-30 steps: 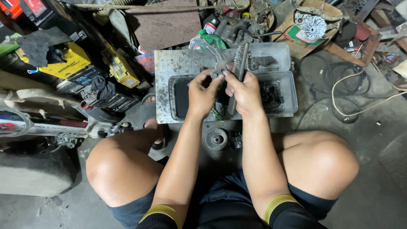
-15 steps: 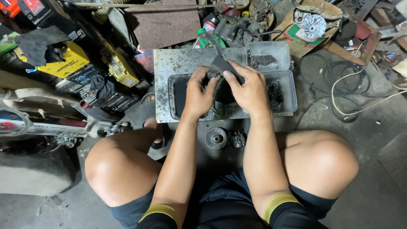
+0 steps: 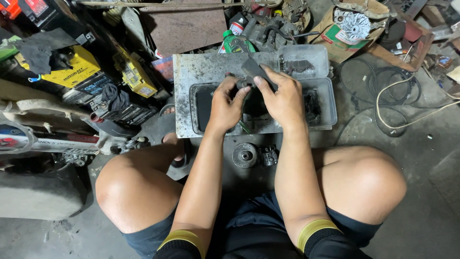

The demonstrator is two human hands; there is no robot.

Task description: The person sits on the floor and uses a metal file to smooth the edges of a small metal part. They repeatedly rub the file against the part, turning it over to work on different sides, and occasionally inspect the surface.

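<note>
The person is squatting on the concrete floor [image 3: 421,201], working over a grimy flat metal plate [image 3: 201,72] lying on that floor with a blackened rectangular plastic tray [image 3: 327,103] sitting on its right part.

The left hand [image 3: 225,103] and the right hand [image 3: 285,98] are meeting over the middle of the plate, both closing on a dark grey flat oblong part [image 3: 254,71]. The right hand's grip is wrapping the lower end of the part, fingers clenched around it; the left hand's grip is pinching its near edge with thumb and fingertips. The part is tilting up and away, its upper end showing above the tray's far-left corner.

Just off the plate's near edge, a round grey metal hub [image 3: 245,155] and a small dark metal fitting [image 3: 269,155] are lying on the floor between the knees. Yellow-topped batteries [image 3: 81,67] are standing well apart at the left, and coiled cables [image 3: 383,96] are lying to the right.

Judgement: the part is looking oily, so the holding hand should be staying firm while the other is working it, and the work is best kept over the tray so that drips and loose bits are falling inside.
</note>
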